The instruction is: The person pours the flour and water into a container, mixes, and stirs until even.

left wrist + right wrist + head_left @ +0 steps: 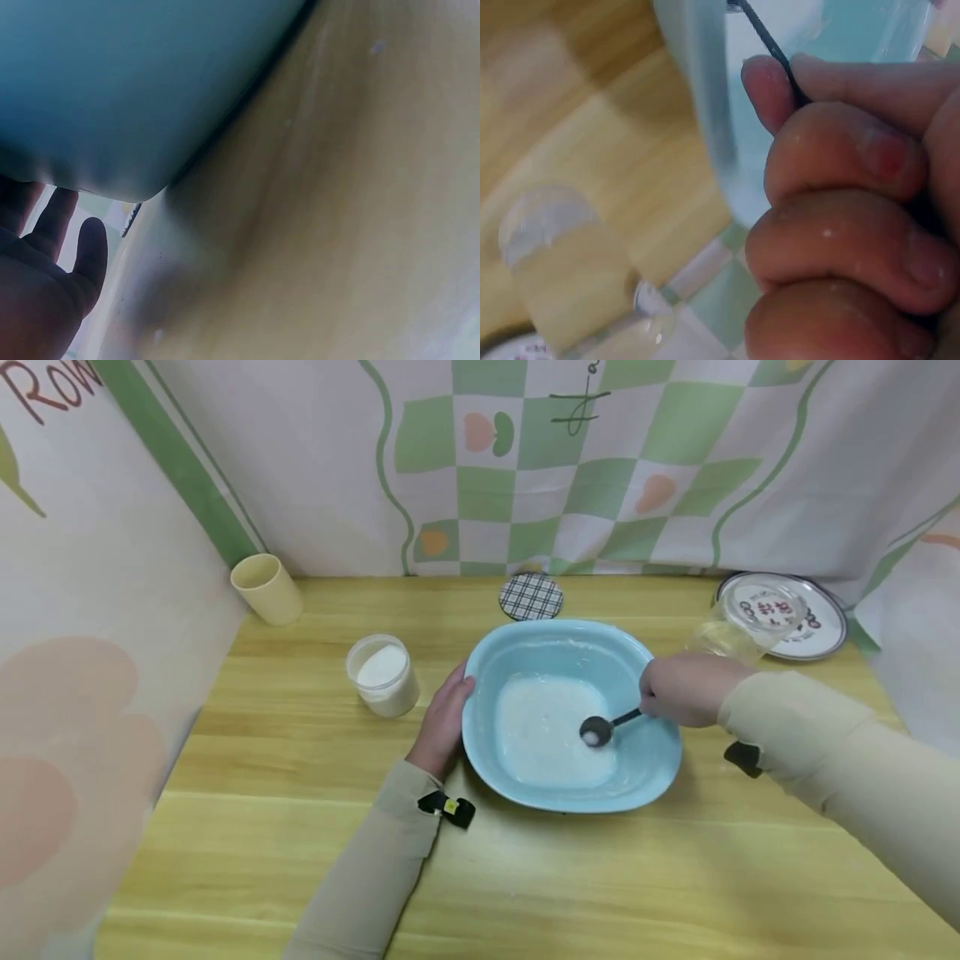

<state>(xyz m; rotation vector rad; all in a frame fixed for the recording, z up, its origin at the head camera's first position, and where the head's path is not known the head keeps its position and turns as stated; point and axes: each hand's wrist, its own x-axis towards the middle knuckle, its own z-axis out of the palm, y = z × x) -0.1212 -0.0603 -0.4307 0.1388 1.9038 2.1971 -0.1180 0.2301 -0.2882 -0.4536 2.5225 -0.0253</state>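
A light-blue plastic basin holds a milky white liquid. At its left side my left hand holds it, thumb at the rim. In the left wrist view, the fingers reach up to the basin's outer wall. My right hand grips the handle of a black spoon, pinched between thumb and forefinger with the other fingers curled. The spoon's bowl is over the liquid, with a little white stuff in it.
Left of the basin stands an open clear jar of white powder. A beige cup is at the back left. Behind the basin lies a checked coaster. At the back right, a clear plastic container overlaps a patterned plate.
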